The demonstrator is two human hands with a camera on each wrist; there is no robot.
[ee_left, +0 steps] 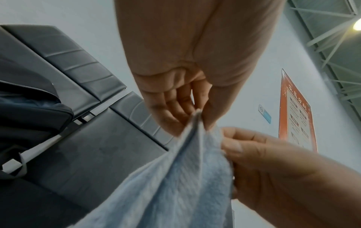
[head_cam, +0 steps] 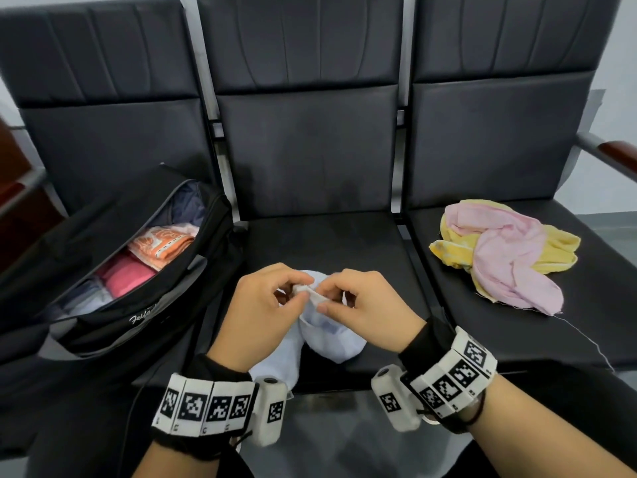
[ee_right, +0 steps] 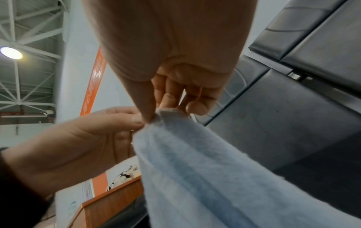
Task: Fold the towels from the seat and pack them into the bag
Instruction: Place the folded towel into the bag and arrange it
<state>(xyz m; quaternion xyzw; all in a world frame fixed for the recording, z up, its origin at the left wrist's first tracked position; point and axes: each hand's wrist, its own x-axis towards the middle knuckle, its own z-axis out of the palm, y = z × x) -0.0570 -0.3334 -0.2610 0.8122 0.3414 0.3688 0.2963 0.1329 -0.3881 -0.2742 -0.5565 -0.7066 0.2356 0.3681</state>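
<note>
At lower centre of the head view, the left hand (head_cam: pixel 262 305) and right hand (head_cam: pixel 362 305) both pinch the hem of a pale blue towel (head_cam: pixel 331 336), which hangs down over the middle seat (head_cam: pixel 331 243). It looks soft, light and limp, so taking it by 2 corners should keep the edges aligned. The open bag (head_cam: pixel 113 270) sits at left; pink and yellow towels (head_cam: pixel 510 253) wait at right.

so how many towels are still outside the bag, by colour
light blue towel, held in both hands: 1
pink towel, on the right seat: 1
yellow towel, under the pink one: 1
total: 3
</note>
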